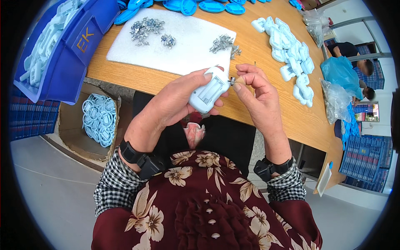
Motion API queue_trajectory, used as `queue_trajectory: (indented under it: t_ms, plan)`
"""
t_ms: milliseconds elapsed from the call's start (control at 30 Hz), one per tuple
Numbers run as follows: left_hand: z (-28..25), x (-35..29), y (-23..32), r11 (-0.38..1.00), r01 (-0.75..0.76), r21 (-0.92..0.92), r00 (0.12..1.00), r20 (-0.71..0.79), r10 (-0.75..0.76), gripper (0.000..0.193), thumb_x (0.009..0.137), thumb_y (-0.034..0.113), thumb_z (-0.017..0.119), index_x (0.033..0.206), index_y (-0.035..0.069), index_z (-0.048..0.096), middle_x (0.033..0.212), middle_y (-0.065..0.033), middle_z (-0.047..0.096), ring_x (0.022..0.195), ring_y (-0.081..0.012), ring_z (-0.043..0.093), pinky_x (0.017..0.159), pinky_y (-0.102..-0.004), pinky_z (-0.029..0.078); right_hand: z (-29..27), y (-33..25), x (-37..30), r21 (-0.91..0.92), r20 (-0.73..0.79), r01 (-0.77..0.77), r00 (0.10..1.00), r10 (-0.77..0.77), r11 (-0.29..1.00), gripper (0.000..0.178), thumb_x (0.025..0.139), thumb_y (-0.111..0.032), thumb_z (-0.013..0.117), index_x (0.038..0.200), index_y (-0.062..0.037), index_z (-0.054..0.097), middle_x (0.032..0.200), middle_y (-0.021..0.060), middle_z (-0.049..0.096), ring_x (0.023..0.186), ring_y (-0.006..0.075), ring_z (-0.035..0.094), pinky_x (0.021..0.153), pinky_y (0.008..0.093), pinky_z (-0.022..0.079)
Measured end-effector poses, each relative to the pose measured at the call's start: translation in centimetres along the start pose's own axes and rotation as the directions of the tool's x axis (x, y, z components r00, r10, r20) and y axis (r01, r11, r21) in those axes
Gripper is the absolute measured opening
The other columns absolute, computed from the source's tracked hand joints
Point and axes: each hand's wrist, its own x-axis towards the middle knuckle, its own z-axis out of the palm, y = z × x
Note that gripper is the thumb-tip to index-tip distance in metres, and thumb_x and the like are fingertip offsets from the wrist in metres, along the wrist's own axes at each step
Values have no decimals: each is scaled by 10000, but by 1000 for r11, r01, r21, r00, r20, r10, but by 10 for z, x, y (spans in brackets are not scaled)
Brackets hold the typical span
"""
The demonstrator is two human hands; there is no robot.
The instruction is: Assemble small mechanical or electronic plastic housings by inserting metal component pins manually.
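Note:
My left hand (177,93) is wrapped round a pale blue plastic housing (209,91) with a rectangular recess in its upper face. At the housing's right end, my right hand (259,93) pinches a small metal part (232,80) between thumb and fingertips. The metal part is against or very close to the housing's edge; I cannot tell whether it sits inside. Beyond my hands lies a white foam sheet (166,62) bearing small piles of metal parts (146,28), with another metal pile (223,43) near its right edge.
A blue bin (77,50) of pale housings stands at the left, above a cardboard box (77,135) of light blue rings. Pale blue housings (287,43) are heaped on the wooden table (266,112) at right. Bright blue shells (211,6) line the far side. Other people (346,50) are at far right.

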Motion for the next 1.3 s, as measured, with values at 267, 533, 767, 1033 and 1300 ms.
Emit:
queue_trajectory:
  t_ms: [267, 533, 767, 1033, 1300]
  plan:
    - [12, 2, -9, 996, -18, 83, 989, -146, 30, 466, 1064, 269, 388, 1430, -19, 410, 1095, -135, 646, 885, -176, 681, 742, -288, 565, 6, 16, 7, -405, 12, 250, 963, -269, 879, 141, 886, -133, 684, 956, -19, 639, 1155, 132, 610, 1045, 300, 610, 908, 365, 481]
    - [13, 0, -5, 998, -62, 9, 987, -149, 62, 495, 1054, 281, 354, 1477, 23, 381, 1147, -157, 650, 943, -220, 682, 820, -349, 568, 3, 10, 6, -243, -38, 118, 991, -131, 963, 205, 905, -151, 678, 1042, -4, 637, 1096, 117, 632, 1000, 237, 618, 888, 343, 479]
    - [-11, -22, 16, 974, -217, -59, 959, -202, 201, 566, 1017, 326, 410, 1490, 18, 382, 1159, -176, 664, 950, -226, 688, 808, -354, 587, 1, 11, 19, -302, -15, 97, 994, -106, 949, 237, 887, -161, 698, 1043, 9, 644, 1042, 125, 653, 985, 243, 629, 878, 350, 486]
    - [-30, -39, 18, 959, -269, -93, 928, -291, 232, 554, 1047, 310, 349, 1509, 4, 349, 1169, -216, 660, 921, -224, 680, 801, -356, 570, 39, 21, 66, -573, 139, 359, 928, -345, 737, 123, 821, -158, 703, 870, -48, 679, 948, 132, 651, 917, 351, 602, 833, 424, 480]
    - [-33, -45, 18, 953, -283, -111, 929, -280, 243, 535, 1070, 318, 278, 1521, 39, 342, 1175, -212, 661, 920, -222, 681, 774, -350, 584, 9, 12, 68, -580, 14, 77, 996, -85, 811, 165, 844, -187, 685, 915, -41, 711, 936, 144, 667, 948, 330, 615, 849, 416, 484]
